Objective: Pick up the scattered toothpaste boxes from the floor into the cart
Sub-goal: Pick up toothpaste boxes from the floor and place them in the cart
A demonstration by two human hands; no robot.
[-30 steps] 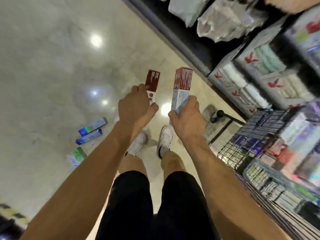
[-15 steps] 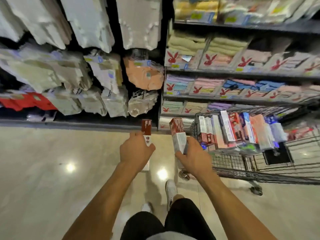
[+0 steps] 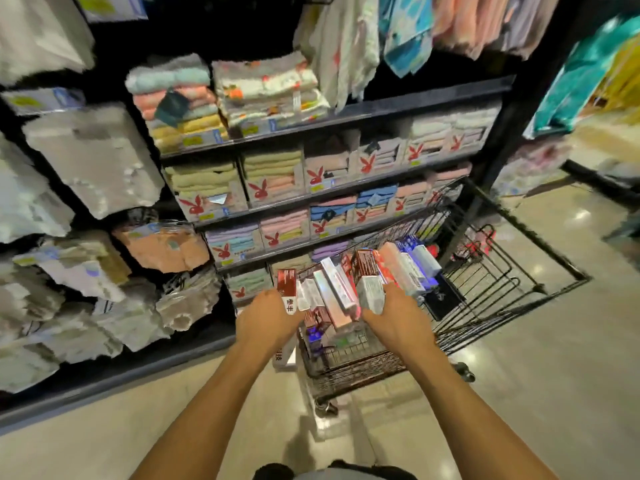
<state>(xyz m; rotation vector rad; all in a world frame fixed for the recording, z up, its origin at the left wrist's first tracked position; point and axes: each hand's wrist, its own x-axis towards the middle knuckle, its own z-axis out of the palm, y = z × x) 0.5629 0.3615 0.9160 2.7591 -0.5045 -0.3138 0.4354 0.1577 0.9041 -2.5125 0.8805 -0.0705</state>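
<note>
Beside towel shelves (image 3: 277,174), the cart (image 3: 353,365) holds toothpaste boxes (image 3: 408,268); left hand (image 3: 266,317) and right hand (image 3: 398,313) fingers each seemingly clasp another.

Left hand (image 3: 268,318) and right hand (image 3: 398,313) each grip a toothpaste box (image 3: 286,287) (image 3: 367,282) over the cart (image 3: 349,365) just ahead

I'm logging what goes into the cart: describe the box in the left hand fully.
The dark red box is a slim carton, cardboard by its look, with a white lower band bearing red characters. It stands upright, its lower end gripped by the left hand, beside the cart, not yet inside.
</note>
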